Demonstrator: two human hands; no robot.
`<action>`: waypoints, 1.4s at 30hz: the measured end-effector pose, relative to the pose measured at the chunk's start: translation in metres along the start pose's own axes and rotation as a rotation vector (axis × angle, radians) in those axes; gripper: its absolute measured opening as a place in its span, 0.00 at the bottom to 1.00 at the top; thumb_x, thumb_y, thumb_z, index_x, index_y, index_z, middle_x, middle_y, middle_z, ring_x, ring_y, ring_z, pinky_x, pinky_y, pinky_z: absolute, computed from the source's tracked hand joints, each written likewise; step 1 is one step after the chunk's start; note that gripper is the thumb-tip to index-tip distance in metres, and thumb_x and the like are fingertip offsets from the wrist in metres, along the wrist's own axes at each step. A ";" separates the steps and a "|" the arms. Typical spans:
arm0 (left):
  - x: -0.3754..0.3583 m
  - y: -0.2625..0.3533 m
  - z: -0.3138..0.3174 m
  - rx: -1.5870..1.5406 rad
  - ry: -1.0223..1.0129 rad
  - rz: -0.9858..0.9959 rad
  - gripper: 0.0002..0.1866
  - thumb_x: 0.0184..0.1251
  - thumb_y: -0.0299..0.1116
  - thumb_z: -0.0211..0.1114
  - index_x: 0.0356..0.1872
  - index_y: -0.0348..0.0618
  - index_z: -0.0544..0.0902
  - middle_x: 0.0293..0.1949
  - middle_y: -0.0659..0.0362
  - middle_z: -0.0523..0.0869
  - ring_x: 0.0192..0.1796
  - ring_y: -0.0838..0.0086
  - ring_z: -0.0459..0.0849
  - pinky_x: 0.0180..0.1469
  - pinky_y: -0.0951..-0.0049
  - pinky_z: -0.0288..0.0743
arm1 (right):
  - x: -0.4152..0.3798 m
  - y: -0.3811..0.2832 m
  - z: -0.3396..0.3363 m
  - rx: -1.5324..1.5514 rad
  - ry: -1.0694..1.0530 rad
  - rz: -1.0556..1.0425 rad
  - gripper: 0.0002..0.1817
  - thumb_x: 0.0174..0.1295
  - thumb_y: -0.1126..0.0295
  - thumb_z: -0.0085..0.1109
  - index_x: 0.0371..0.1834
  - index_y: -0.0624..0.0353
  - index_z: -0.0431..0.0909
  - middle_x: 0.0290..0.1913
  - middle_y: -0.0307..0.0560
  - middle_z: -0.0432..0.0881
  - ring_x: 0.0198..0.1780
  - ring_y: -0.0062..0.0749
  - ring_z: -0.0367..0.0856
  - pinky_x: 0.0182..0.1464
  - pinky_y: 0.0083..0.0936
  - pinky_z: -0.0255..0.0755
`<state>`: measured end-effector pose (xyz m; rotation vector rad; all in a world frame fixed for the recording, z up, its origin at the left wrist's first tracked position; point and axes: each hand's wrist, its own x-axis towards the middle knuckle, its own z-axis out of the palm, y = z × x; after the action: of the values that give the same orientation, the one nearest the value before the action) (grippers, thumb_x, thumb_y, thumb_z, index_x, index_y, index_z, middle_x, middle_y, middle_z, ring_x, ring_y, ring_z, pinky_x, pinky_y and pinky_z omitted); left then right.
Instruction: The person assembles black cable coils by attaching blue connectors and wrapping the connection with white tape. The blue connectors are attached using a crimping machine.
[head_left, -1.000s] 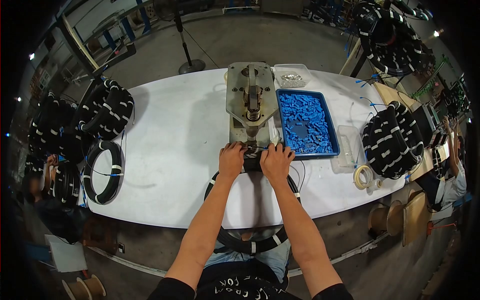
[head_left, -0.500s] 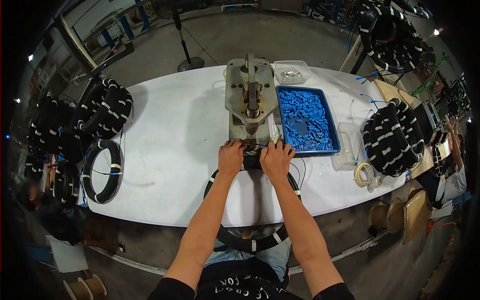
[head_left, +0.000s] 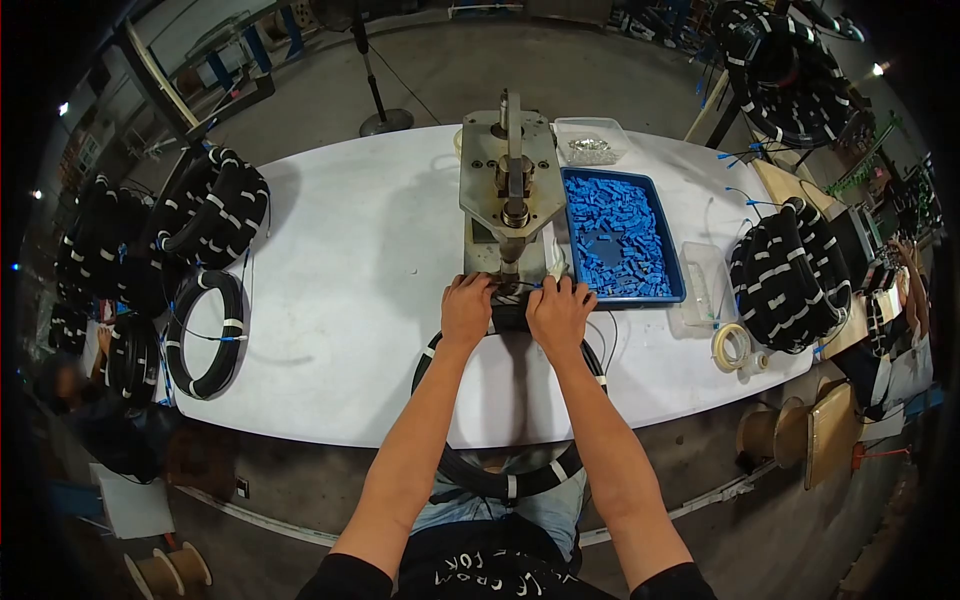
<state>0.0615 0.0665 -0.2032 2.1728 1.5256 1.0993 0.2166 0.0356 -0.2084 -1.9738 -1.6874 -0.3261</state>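
Note:
Both hands are side by side at the base of a metal press [head_left: 508, 190]. My left hand [head_left: 467, 308] is closed, its fingers curled at the left of the press foot. Just right of the foot, my right hand [head_left: 559, 312] is closed too, beside the blue tray. A thin dark cable end [head_left: 515, 286] runs between the fingertips; what each hand pinches is too small to tell apart from it. Below the hands hangs a black cable coil [head_left: 512, 487] with white tape bands, its lower part over the table's front edge.
A blue tray [head_left: 683, 290] holds blue connectors. Near it are clear boxes [head_left: 590, 142] and a tape roll [head_left: 731, 346]. Cable coils stand at left [head_left: 205, 335] and right [head_left: 790, 275]. A fan base [head_left: 386, 122] is behind the table [head_left: 340, 300]. Other people work at both sides.
The view has shifted slightly, so the press and tray appear a little further right. Both hands remain at the press foot, with hardly any movement relative to it.

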 end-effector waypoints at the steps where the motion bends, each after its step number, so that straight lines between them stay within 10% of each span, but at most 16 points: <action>1: 0.001 0.001 -0.001 -0.001 0.001 0.002 0.05 0.62 0.26 0.61 0.36 0.40 0.83 0.38 0.53 0.86 0.43 0.52 0.80 0.47 0.55 0.74 | 0.000 0.000 0.001 -0.001 0.002 0.000 0.11 0.62 0.64 0.51 0.34 0.60 0.79 0.38 0.54 0.77 0.48 0.56 0.71 0.58 0.62 0.59; 42: -0.003 -0.008 0.006 0.098 -0.056 -0.031 0.05 0.66 0.32 0.61 0.38 0.45 0.84 0.37 0.57 0.86 0.42 0.58 0.83 0.45 0.57 0.73 | 0.000 0.001 -0.002 0.028 0.012 0.000 0.10 0.62 0.66 0.52 0.38 0.59 0.79 0.39 0.53 0.76 0.49 0.55 0.70 0.58 0.62 0.58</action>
<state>0.0601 0.0684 -0.2132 2.2155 1.6152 0.9650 0.2176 0.0340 -0.2069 -1.9478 -1.6754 -0.3122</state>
